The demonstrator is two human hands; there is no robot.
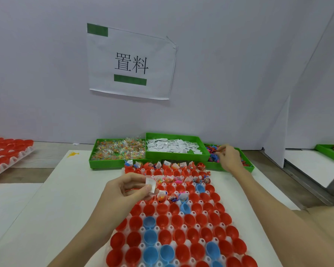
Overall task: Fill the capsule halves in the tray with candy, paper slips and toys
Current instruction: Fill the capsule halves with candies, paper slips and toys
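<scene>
A white tray (183, 227) in front of me holds many red and a few blue capsule halves (149, 237). The far rows hold candy, slips and toys; the near rows are hollow. My left hand (126, 189) hovers over the tray's left side and pinches a white paper slip (150, 185) between thumb and fingers. My right hand (228, 158) reaches into the green bin of small coloured toys (212, 151) at the far right, its fingers curled and pinching among the toys. What it holds is hidden.
A green bin of wrapped candy (117, 151) and a green bin of paper slips (174, 146) stand behind the tray. Another tray of red halves (6, 151) lies far left. A white partition (276, 135) and another green bin (332, 152) stand at the right.
</scene>
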